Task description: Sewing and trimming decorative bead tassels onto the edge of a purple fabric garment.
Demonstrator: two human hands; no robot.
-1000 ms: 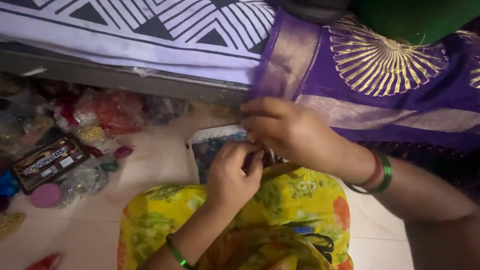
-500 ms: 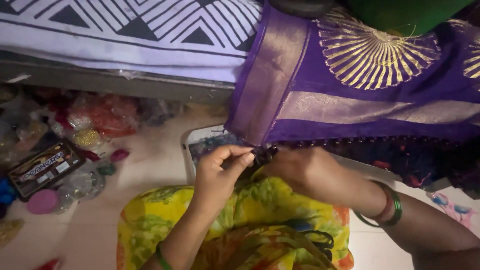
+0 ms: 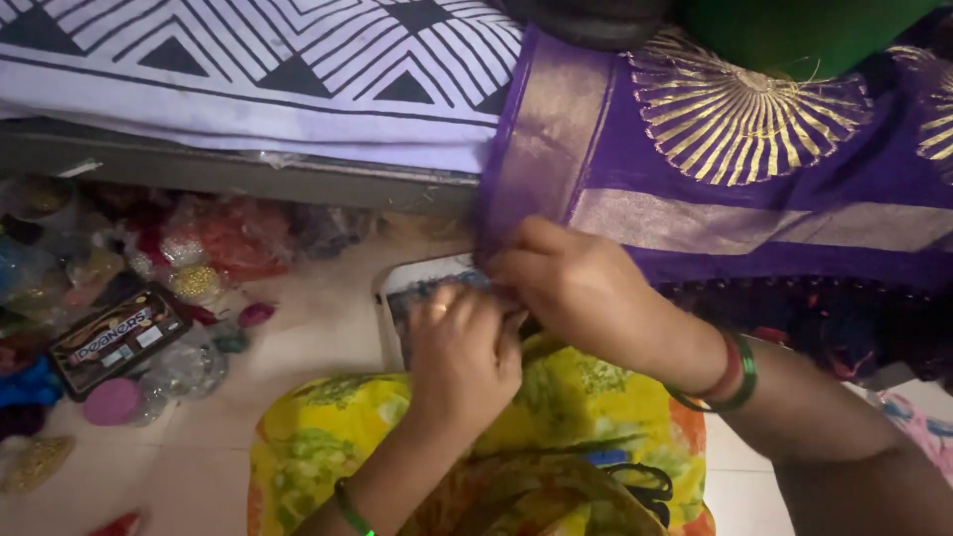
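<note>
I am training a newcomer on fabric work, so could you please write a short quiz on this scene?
1. True or false: both hands, left hand and right hand, meet at the lower edge of the purple and gold cloth.
2. Which wrist wears red and green bangles? A left, B right.
3. What colour is the round lid on the floor?

Key: 1 true; 2 B; 3 pink.

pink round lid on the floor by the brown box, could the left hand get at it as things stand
Probably yes. The pink round lid lies uncovered on the floor tiles, with open floor between it and the left hand. That hand is busy at the purple sari's edge, so it would have to let go first.
</note>
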